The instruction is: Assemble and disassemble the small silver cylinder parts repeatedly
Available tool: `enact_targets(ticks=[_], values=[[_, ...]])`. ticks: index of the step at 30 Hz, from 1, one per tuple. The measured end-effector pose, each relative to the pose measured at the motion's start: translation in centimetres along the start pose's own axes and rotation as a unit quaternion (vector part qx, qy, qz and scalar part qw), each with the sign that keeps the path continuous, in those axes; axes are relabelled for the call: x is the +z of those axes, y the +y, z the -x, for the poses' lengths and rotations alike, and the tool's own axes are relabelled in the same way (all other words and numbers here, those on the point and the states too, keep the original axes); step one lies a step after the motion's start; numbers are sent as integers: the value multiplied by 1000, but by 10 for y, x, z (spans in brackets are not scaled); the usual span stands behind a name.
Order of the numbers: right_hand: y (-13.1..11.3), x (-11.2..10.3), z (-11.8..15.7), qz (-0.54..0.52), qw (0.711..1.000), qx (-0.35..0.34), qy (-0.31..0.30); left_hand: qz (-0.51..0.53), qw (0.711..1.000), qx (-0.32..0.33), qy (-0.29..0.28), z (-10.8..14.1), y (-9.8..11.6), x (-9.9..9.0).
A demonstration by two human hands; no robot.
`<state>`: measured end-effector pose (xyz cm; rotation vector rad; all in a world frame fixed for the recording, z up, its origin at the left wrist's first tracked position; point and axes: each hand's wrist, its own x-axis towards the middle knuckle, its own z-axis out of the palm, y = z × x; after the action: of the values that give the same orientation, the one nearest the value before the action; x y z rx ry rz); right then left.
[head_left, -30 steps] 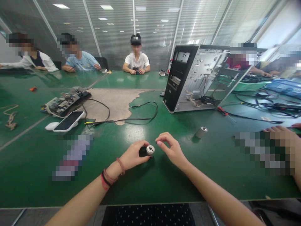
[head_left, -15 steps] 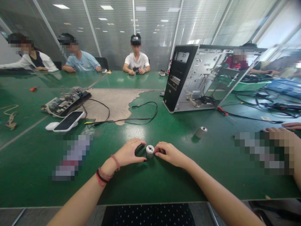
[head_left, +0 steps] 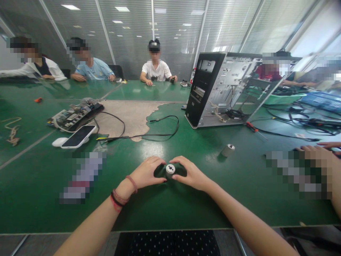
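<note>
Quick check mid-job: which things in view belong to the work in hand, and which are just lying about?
In the work:
metal cylinder with dark openings in its top, between the hands
left hand and right hand, curved around it

Apparently lying about:
second metal cylinder, off to the right, possibly related
computer tower case
red-handled screwdriver
smartphone
black cable

The left hand (head_left: 147, 173) and right hand (head_left: 194, 175) curve in loose arcs around opposite sides of a metal cylinder (head_left: 170, 171) on the green worktop (head_left: 170, 213). A second cylinder (head_left: 227, 150) sits farther right, with an open-sided computer case (head_left: 204, 92) beyond it.
</note>
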<state>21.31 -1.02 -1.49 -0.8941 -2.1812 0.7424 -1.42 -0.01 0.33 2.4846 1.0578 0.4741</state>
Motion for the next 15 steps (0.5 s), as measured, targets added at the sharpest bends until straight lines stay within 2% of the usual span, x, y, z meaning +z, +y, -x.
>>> enact_targets(ticks=[7,15], values=[[1,16,-2,9,1000,-1,14,-28,999,17,2,0,-1,0],[-5,21,1,31,998,-46,29,-36,999,21,3,0,0,0]])
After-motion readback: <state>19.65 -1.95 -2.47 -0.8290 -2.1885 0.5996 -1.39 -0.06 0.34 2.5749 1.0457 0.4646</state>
